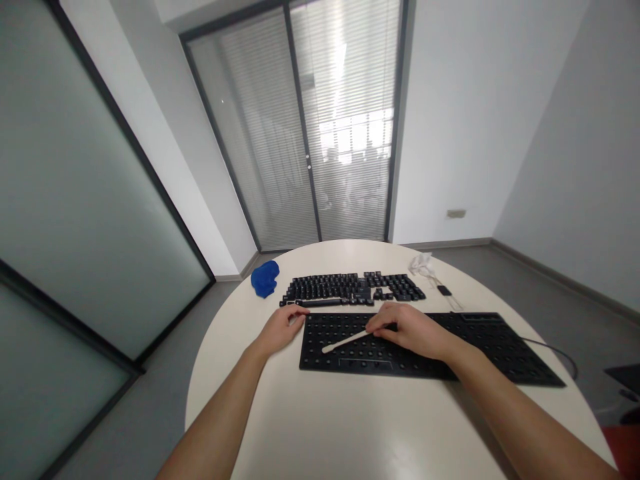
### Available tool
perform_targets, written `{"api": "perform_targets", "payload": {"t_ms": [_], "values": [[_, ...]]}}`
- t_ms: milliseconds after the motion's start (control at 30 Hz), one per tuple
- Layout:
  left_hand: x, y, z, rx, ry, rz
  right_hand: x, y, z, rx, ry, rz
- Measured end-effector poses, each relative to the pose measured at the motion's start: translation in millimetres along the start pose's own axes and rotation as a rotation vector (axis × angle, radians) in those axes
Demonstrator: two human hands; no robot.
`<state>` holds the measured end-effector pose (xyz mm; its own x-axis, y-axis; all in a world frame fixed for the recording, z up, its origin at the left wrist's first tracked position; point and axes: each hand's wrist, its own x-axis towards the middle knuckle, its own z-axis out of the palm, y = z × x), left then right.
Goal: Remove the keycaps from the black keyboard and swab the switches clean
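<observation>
A black keyboard (425, 360) with its keycaps off lies flat on the table, its rows of key sockets exposed. At its far left corner, my left hand (280, 330) has thumb and fingertips closed on the edge. My right hand (405, 330) is over the middle of the board, pinching a slim white swab-like stick (345, 341). The stick slants down to the left, with its wider tip at the sockets near the lower left; I cannot tell whether it touches. Beyond the board, loose black keycaps (325, 288) are laid out in keyboard order.
A blue crumpled, putty-like piece (265, 278) lies at the table's far left. White crumpled material (421, 263) and a small black tag on a cord (444, 291) are at the far right. The keyboard's cable (555, 350) curves off its right side. The round white table (300, 427) has a curved edge.
</observation>
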<state>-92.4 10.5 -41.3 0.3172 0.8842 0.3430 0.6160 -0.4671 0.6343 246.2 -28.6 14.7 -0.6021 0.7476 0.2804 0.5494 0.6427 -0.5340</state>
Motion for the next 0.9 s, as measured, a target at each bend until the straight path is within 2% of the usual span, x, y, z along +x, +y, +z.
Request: {"api": "perform_targets", "payload": {"t_ms": [900], "values": [[1.0, -0.7, 1.1, -0.009, -0.004, 0.002, -0.9, 4.2, 3.4, 0.073, -0.056, 0.024]]}}
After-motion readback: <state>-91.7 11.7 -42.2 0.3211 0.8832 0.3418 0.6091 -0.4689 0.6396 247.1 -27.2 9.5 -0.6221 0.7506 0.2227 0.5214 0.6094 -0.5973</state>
